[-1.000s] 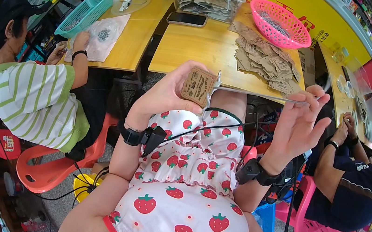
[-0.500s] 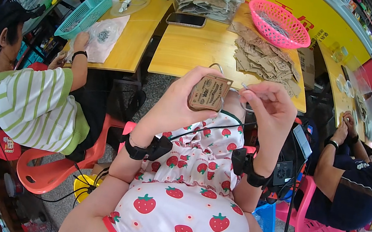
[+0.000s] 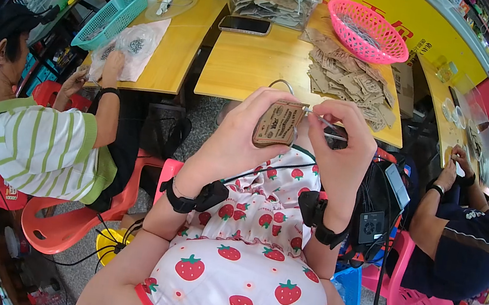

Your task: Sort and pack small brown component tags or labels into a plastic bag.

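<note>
My left hand is wrapped round a small stack of brown printed cardboard tags, held upright above my lap. My right hand pinches a thin grey cord between thumb and fingers. The cord's pale tip meets the upper right corner of the stack; whether it passes through a hole there cannot be made out. Behind my left fingers a grey loop sticks up. A loose heap of similar brown tags lies on the yellow table beyond my hands.
A pink basket of grey cords stands behind the heap. Farther back is a clear bin full of tags, with a phone before it. Co-workers sit on both sides, the left one by a teal basket. A black cable crosses my lap.
My right hand has moved left and brought the cord's tip to the tags' corner. The tags have shifted slightly right. The left co-worker's hand has moved over the clear bag.
</note>
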`<action>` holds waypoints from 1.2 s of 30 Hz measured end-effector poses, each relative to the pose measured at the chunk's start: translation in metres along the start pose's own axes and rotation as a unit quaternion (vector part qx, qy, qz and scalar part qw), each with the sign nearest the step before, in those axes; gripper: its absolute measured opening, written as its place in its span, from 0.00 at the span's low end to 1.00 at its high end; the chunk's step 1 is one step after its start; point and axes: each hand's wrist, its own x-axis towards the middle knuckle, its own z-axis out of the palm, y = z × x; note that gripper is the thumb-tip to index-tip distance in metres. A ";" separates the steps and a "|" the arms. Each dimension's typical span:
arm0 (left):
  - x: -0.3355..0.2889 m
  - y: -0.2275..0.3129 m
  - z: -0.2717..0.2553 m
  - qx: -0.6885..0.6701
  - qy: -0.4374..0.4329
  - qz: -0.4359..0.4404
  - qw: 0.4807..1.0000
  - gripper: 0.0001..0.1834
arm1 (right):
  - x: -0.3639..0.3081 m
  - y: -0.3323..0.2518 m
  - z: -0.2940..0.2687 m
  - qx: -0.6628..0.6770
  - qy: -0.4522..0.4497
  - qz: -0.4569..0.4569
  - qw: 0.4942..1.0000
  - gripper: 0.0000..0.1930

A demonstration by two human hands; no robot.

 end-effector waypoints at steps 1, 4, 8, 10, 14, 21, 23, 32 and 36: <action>0.000 0.000 0.001 0.000 0.000 0.000 1.000 0.35 | 0.000 0.000 0.001 -0.012 0.009 -0.008 1.000 0.09; 0.001 0.000 0.002 0.019 0.006 0.013 1.000 0.35 | -0.002 0.001 0.006 -0.032 0.020 -0.024 0.999 0.10; 0.001 -0.002 0.003 0.042 0.015 0.035 0.998 0.35 | -0.003 0.000 0.009 -0.042 0.027 -0.025 0.998 0.10; 0.001 -0.003 0.003 0.041 0.015 0.037 0.998 0.35 | -0.002 0.000 0.009 -0.053 0.026 -0.042 0.997 0.10; 0.000 -0.003 0.004 0.031 0.009 0.023 0.999 0.35 | -0.003 0.002 0.011 -0.074 0.031 -0.070 0.994 0.10; 0.000 -0.004 0.003 0.058 -0.005 0.050 0.997 0.34 | -0.003 0.003 0.009 -0.072 0.019 -0.029 0.997 0.10; 0.000 -0.004 0.002 0.065 -0.018 0.044 0.997 0.34 | -0.004 0.005 0.008 -0.065 0.033 -0.002 0.997 0.10; -0.001 0.001 0.001 0.092 -0.035 0.007 0.995 0.33 | -0.006 0.016 0.005 0.118 -0.063 0.171 0.976 0.10; -0.001 -0.002 0.002 0.089 -0.039 -0.017 0.995 0.32 | -0.010 0.029 0.001 0.118 -0.103 0.152 0.976 0.09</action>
